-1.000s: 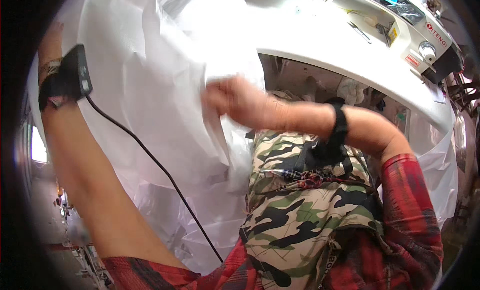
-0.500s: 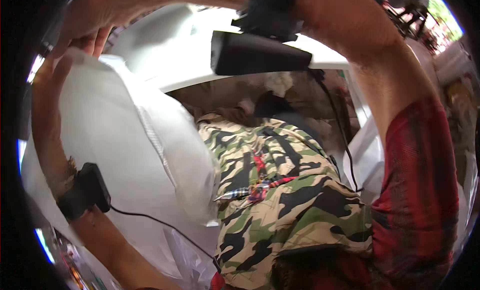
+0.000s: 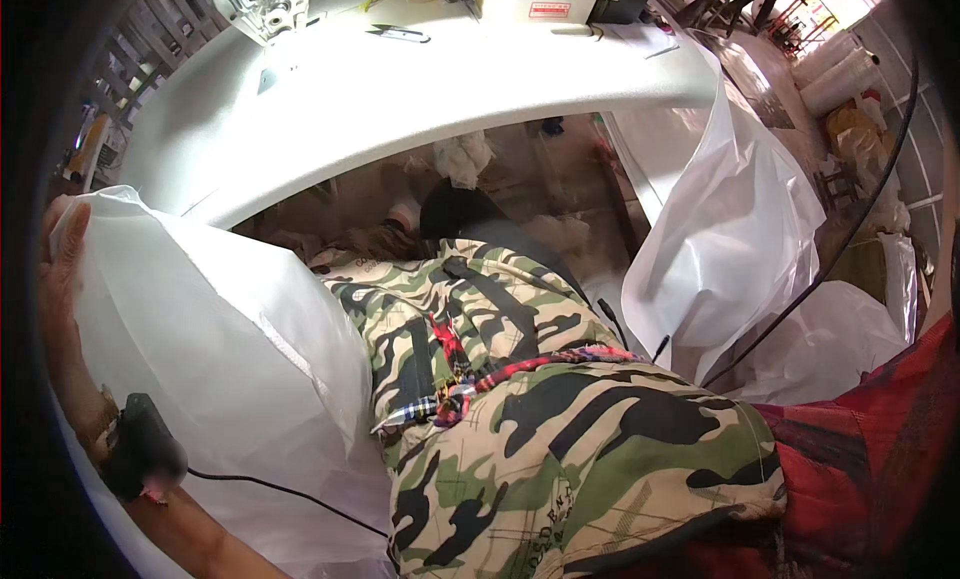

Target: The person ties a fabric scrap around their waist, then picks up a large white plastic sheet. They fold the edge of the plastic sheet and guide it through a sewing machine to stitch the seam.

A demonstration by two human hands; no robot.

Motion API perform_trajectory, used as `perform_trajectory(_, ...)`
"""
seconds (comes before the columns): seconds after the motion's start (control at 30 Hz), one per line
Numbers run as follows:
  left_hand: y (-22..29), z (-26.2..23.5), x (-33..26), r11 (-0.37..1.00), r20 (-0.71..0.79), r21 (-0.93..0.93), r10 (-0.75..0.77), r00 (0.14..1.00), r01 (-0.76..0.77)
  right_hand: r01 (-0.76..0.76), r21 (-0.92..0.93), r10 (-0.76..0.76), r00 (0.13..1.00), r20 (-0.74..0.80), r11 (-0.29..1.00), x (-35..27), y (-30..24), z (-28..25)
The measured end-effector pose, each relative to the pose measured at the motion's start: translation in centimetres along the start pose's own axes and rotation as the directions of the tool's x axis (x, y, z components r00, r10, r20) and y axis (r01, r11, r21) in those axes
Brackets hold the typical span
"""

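At the far left edge, my left hand (image 3: 68, 239) is closed on the upper edge of a large white plastic sheet (image 3: 200, 309), thumb over the near face. The sheet hangs down beside my lap, and a stitched seam runs along it. A black device (image 3: 145, 449) is strapped to my left wrist, with a cord trailing from it. My right hand is out of view; only the red sleeve (image 3: 860, 409) of that arm shows at the lower right. A camouflage apron (image 3: 600, 419) tied with a plaid cord covers my lap.
Ahead curves a white worktable (image 3: 450, 89) bearing a sewing machine's needle end (image 3: 265, 4), thread snips (image 3: 400, 34) and a pale machine body (image 3: 545, 4). More white sheeting (image 3: 730, 239) hangs off its right side. A black cable (image 3: 830, 259) crosses at right; wrapped rolls (image 3: 835, 64) stand beyond.
My right hand has left the sheet's edge at upper left, and its arm has swung across to the right, out of view. My left hand keeps its hold. More of the table now shows.
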State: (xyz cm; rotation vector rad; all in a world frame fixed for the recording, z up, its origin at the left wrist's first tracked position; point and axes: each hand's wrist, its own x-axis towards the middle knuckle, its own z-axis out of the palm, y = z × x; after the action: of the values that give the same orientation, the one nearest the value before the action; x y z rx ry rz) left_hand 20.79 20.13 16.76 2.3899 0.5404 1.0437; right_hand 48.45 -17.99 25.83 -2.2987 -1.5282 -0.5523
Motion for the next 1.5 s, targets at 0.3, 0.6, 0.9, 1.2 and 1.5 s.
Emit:
perform_trajectory(0.3, 4.1, 4.4, -0.6, 0.963, 0.22, 0.199, 0.136, 0.966, -0.181, 0.208, -0.055, -0.214, 0.963, -0.162, 0.977, 6.8, 5.3, 10.6)
perform_trajectory(0.6, 6.5, 4.1, -0.4, 0.991, 0.242, 0.07, 0.097, 0.965, -0.117, 0.107, 0.869, -0.026, 0.994, -0.108, 0.483, 0.0, -11.3, 22.1)
perform_trajectory(0.9, 7.1, 2.8, 0.8, 0.938, 0.2, 0.312, 0.093, 0.975, -0.153, 0.477, 0.57, -0.226, 0.861, -0.456, 0.669, -6.1, -17.3, 22.9)
perform_trajectory(1.2, 3.2, -5.8, 6.5, 0.717, 0.153, 0.688, 0.014, 0.988, -0.116, 0.594, 0.454, -0.722, 0.668, 0.182, 0.664, -8.9, -17.5, 25.3)
perform_trajectory(1.5, 1.9, -8.7, 5.1, 0.137, 0.039, 0.987, 0.333, 0.942, -0.089, 0.196, 0.936, -0.425, 0.903, -0.056, 0.292, 0.9, -7.4, 15.7)
